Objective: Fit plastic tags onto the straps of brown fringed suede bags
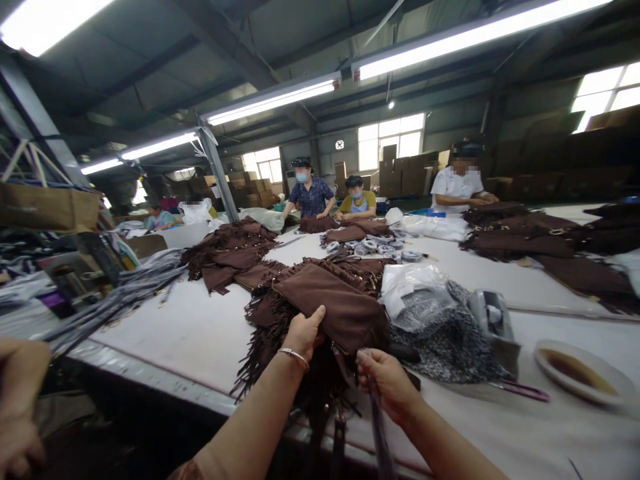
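Note:
A dark brown fringed bag (333, 303) lies over a pile of similar brown pieces at the near edge of the table. My left hand (304, 333) grips the bag's lower left edge, thumb on top and fingers underneath; a bangle circles the wrist. Just right of it, my right hand (383, 377) is closed on a dark strap (377, 427) that hangs down past the table edge. Another strap with a metal clasp (340, 427) dangles below the bag. Brown fringe (253, 353) spreads out left of my left hand.
Right of the bag are a speckled grey cloth (445, 340), a tape dispenser (493, 320), purple-handled scissors (525, 390) and a dish of brown liquid (580, 370). Grey straps (135, 287) lie left. People work across the table; another person's arm (20, 393) is at lower left.

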`<state>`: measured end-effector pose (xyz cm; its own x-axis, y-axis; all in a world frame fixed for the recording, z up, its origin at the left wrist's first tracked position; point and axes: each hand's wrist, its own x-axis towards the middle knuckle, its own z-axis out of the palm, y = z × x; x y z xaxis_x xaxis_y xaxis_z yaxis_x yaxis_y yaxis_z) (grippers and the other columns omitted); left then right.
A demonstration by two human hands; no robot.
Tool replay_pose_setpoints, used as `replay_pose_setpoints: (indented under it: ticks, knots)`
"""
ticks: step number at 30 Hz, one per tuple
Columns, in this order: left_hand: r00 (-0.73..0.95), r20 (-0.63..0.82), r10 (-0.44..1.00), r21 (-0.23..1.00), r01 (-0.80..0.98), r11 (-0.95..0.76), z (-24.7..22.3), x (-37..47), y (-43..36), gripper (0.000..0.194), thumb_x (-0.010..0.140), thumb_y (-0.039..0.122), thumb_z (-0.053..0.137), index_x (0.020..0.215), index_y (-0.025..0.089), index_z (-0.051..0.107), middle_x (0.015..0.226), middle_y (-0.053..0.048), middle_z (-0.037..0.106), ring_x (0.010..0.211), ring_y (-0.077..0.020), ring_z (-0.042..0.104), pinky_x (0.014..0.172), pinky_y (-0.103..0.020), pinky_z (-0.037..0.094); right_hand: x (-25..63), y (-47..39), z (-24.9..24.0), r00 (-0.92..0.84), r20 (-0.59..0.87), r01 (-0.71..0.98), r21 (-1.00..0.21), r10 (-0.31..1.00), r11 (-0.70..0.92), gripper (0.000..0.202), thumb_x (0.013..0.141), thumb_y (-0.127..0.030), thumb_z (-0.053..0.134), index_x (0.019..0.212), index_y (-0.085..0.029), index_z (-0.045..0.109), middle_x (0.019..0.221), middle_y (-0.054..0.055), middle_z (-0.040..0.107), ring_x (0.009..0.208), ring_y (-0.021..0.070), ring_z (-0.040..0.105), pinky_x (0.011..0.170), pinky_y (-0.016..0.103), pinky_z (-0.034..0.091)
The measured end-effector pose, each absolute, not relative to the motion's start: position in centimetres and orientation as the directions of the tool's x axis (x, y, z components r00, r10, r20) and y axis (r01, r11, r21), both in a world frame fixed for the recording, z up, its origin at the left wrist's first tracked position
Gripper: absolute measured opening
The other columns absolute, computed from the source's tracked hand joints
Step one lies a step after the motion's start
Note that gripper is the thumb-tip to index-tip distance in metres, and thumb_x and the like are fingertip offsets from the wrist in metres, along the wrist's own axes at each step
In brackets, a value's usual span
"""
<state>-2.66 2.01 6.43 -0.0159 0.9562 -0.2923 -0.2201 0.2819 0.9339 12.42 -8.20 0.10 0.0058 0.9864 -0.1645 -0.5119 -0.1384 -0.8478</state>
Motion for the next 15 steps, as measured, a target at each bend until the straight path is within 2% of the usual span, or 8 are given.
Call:
replay_pose_setpoints:
  ticks: [2, 5, 7, 10, 12, 15]
  knots:
    - [-0.019, -0.293, 0.956, 0.942, -0.178, 0.285, 6.4, -2.7, 1.8, 0.038, 0.067, 0.040, 0.080, 0.094, 0.018, 0.064, 0.095, -0.008, 0.070, 0.068, -0.0162, 0.063, 0.055, -0.027, 0.047, 12.4, -8.1, -0.1, 0.053, -0.141, -0.419, -0.902, 0.989, -0.106, 0.045, 0.066, -0.051, 0.076, 0.063, -0.019, 0.046, 0.047, -0.009, 0.045, 0.037, 0.0042, 0.036, 0.037, 0.018, 0.024]
    - [-0.009, -0.307, 0.952, 0.942, -0.144, 0.302, 6.3, -2.6, 1.8, 0.038, 0.066, 0.041, 0.079, 0.091, 0.016, 0.063, 0.088, -0.008, 0.070, 0.062, -0.0155, 0.061, 0.052, -0.025, 0.044, 12.6, -8.2, 0.1, 0.076, -0.144, -0.372, -0.922, 0.987, -0.105, 0.049, 0.064, -0.055, 0.076, 0.062, -0.021, 0.041, 0.043, -0.011, 0.038, 0.034, 0.0041, 0.032, 0.035, 0.018, 0.021]
    - [0.002, -0.316, 0.949, 0.939, -0.146, 0.312, 6.3, -2.4, 1.8, 0.037, 0.067, 0.041, 0.079, 0.090, 0.016, 0.063, 0.086, -0.007, 0.069, 0.061, -0.0151, 0.061, 0.051, -0.025, 0.043, 13.0, -8.6, 0.3, 0.036, -0.176, -0.417, -0.897, 0.984, -0.145, 0.048, 0.066, -0.060, 0.072, 0.066, -0.020, 0.045, 0.047, -0.009, 0.045, 0.036, 0.0058, 0.039, 0.035, 0.019, 0.027]
    - [0.010, -0.326, 0.945, 0.932, -0.164, 0.323, 6.2, -2.4, 1.8, 0.036, 0.069, 0.040, 0.077, 0.091, 0.016, 0.062, 0.086, -0.007, 0.069, 0.059, -0.0139, 0.060, 0.050, -0.024, 0.043, 13.8, -9.3, 0.7, -0.100, -0.240, -0.523, -0.813, 0.965, -0.257, 0.049, 0.076, -0.066, 0.059, 0.082, -0.017, 0.056, 0.069, 0.002, 0.065, 0.046, 0.0104, 0.054, 0.040, 0.021, 0.037]
    - [0.009, -0.333, 0.943, 0.928, -0.174, 0.329, 6.1, -2.6, 1.6, 0.036, 0.070, 0.039, 0.077, 0.092, 0.017, 0.061, 0.087, -0.008, 0.069, 0.059, -0.0135, 0.060, 0.050, -0.024, 0.044, 14.2, -9.5, 0.7, -0.153, -0.268, -0.549, -0.778, 0.951, -0.307, 0.047, 0.082, -0.062, 0.053, 0.088, -0.015, 0.059, 0.081, 0.007, 0.068, 0.051, 0.0121, 0.059, 0.041, 0.022, 0.040]
    - [0.018, -0.335, 0.942, 0.925, -0.184, 0.332, 5.9, -2.9, 1.4, 0.033, 0.071, 0.038, 0.075, 0.094, 0.018, 0.060, 0.091, -0.007, 0.068, 0.063, -0.0142, 0.062, 0.050, -0.024, 0.045, 14.4, -9.4, 0.3, -0.155, -0.302, -0.533, -0.776, 0.940, -0.338, 0.034, 0.086, -0.048, 0.056, 0.088, -0.014, 0.060, 0.081, 0.007, 0.069, 0.053, 0.0122, 0.061, 0.043, 0.021, 0.042]
